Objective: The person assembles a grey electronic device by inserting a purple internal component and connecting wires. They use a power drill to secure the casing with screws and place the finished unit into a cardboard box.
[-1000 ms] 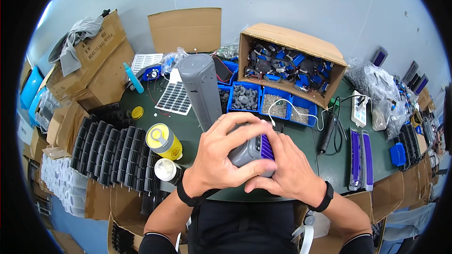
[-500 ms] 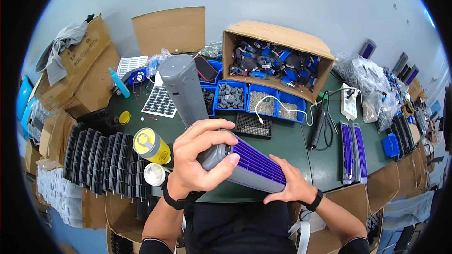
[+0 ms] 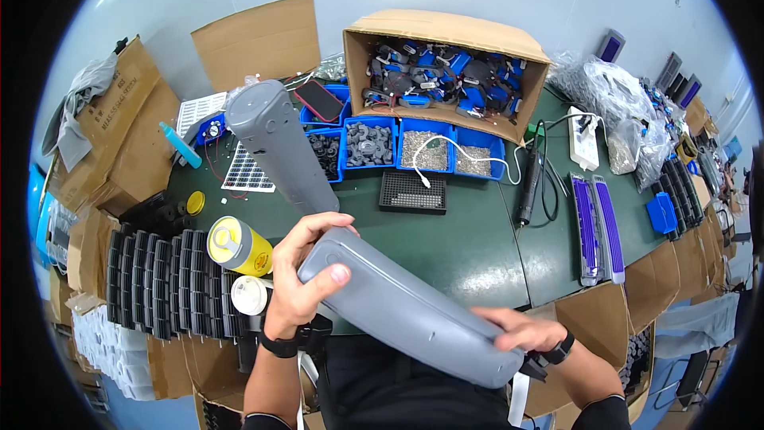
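Observation:
A long grey plastic housing (image 3: 414, 302) lies slanted across my lap at the table's front edge, smooth side up. My left hand (image 3: 302, 275) grips its upper left end, thumb on the smooth face and fingers around the far edge. At the lower right end, my right hand (image 3: 525, 330) grips the far edge, its fingertips over the top. A second grey housing (image 3: 278, 147) stands tilted beyond my left hand. Two pieces with purple grilles (image 3: 597, 231) lie side by side on the right of the table.
Blue bins (image 3: 370, 163) of small parts line the back, before a cardboard box (image 3: 446, 22) of blue and black parts. A corded screwdriver (image 3: 529, 191) and a power strip (image 3: 583, 139) lie right. Left are a yellow bottle (image 3: 253, 255), a white-lidded cup (image 3: 249, 295) and black ribbed parts (image 3: 167, 283).
The housing has turned over: its purple grille faced up before, and now the smooth grey side does. Its right end and my right hand have come lower and nearer to me.

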Motion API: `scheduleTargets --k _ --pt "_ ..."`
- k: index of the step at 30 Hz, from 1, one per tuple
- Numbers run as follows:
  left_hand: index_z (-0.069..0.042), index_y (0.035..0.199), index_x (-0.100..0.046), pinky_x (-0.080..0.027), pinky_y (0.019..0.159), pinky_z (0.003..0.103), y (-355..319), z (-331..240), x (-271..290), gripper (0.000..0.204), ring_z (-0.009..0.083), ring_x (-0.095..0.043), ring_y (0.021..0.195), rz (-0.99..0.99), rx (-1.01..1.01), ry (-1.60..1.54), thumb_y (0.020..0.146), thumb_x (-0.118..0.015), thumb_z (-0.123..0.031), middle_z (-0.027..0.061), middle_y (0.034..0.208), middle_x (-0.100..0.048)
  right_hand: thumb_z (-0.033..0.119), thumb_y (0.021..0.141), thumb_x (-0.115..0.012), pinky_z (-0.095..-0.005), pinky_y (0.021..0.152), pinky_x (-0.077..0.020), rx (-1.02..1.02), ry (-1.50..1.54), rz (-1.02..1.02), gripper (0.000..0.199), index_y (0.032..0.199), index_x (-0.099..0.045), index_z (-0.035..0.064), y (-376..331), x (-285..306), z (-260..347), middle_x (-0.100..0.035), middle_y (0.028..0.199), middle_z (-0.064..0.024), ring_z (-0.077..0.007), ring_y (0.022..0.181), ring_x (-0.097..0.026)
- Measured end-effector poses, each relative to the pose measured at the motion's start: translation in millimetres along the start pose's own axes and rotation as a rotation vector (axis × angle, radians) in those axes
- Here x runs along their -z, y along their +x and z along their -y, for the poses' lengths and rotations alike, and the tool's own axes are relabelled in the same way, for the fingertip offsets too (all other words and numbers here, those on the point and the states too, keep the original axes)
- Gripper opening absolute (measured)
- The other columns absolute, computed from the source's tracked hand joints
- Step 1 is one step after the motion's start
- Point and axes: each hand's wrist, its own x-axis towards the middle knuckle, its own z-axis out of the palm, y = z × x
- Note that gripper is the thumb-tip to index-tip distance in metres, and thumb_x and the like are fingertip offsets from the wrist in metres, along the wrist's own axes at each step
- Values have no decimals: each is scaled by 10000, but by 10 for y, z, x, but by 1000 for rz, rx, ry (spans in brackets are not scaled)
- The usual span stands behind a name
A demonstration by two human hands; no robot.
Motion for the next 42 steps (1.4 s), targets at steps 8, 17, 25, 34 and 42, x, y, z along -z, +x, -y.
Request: scheduleTargets --k 8,17,25,34,42 --pt "-8 1378 -557 -536 992 416 -252 660 -59 673 293 -662 1128 -215 9 -121 963 -715 -513 184 1194 -651 373 568 -1070 -377 1065 -505 511 -837 -584 1149 1500 -518 -8 -435 -292 29 -656 1368 -157 -255 1239 -665" --pt "-5 1375 -548 -538 999 427 -337 633 -91 708 305 -660 1156 -273 82 -201 939 -717 -537 184 1241 -612 330 624 -1036 -395 988 -553 699 -827 -493 1075 1483 -510 -45 -370 -319 161 -661 1342 -218 -325 1165 -702" --pt "-13 1396 -530 -514 1032 455 -342 662 -167 755 325 -632 1186 -273 120 -306 914 -733 -557 192 1252 -609 244 623 -1022 -380 950 -545 726 -868 -587 937 1412 -583 -5 -268 -343 191 -675 1244 -176 -285 1083 -692" --pt "-13 1280 -577 -491 944 358 -471 631 0 682 243 -617 1055 -213 112 -136 811 -804 -452 170 1174 -630 273 579 -1033 -384 946 -554 752 -840 -565 927 1360 -630 -21 -282 -270 145 -706 1234 -185 -288 1059 -715" --pt "12 1100 -695 -475 890 306 -155 466 -173 428 161 -596 910 -196 353 180 895 -756 -359 57 975 -676 426 687 -947 -346 1000 -492 500 -472 -595 816 1320 -657 2 -86 240 210 -704 1190 -120 -211 1087 -658"
